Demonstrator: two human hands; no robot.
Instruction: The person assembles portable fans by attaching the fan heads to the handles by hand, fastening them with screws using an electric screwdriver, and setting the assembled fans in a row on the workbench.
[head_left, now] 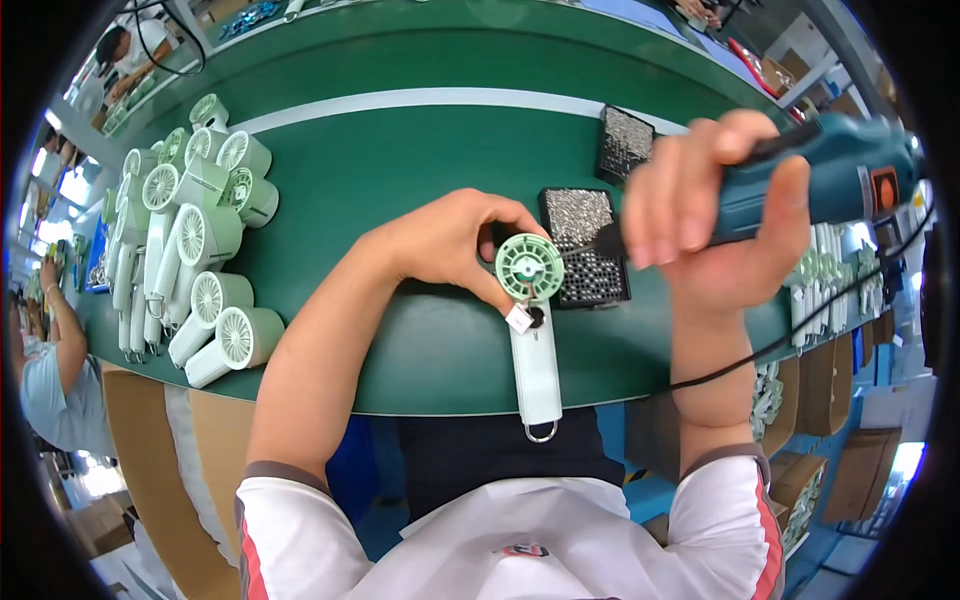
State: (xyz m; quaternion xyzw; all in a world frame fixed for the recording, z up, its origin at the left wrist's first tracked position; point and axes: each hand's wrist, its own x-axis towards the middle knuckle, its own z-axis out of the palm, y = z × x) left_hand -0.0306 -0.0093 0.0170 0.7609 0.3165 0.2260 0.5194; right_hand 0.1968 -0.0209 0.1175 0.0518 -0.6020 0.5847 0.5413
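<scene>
My left hand is closed round the head of a white and pale green handheld fan. Its handle points toward me and ends in a metal loop at the table's edge. The round green head faces up, with a small white connector piece beside it. In my right hand is a teal electric screwdriver, held roughly level, its bit pointing left toward the fan head. Whether the bit touches the fan I cannot tell. Just beyond the fan lies a black tray of small metal screws.
Several assembled pale green fans stand and lie grouped on the left of the green table. A second screw tray is farther back. The screwdriver's black cable loops down at right. More fan parts lie at the right edge.
</scene>
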